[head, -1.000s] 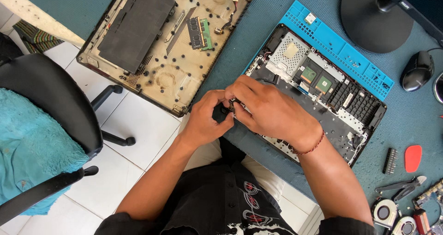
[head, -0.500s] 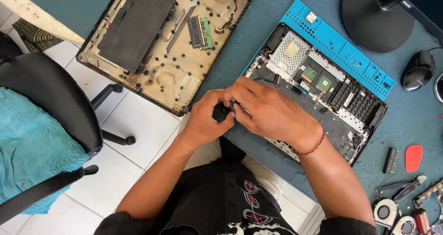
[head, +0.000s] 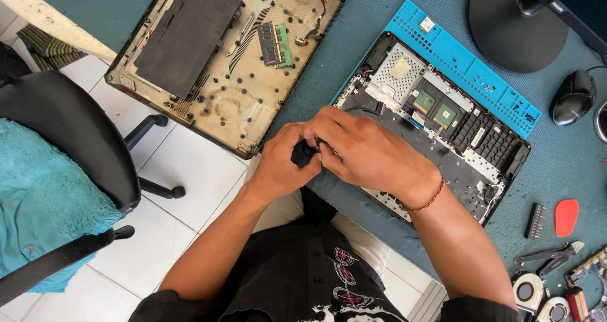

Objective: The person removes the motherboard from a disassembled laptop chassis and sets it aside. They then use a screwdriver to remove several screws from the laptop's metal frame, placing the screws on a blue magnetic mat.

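Head view: left hand [head: 281, 164] and right hand [head: 363, 154] closed together around a small black part [head: 305, 155], pinched at the near left corner of the opened laptop chassis [head: 442, 170]. Risk of dropping the part off the near table [head: 354, 75] edge if either pinch slackens.

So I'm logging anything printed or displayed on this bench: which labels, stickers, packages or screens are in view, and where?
Monitor: top right corner, only its dark edge and round black base show.
Green stickers: two small squares on the open laptop's board, right of the hands.
Memory stick: green with black chips, in the tan bottom cover at top; any label is too small to tell.
Packages: none.
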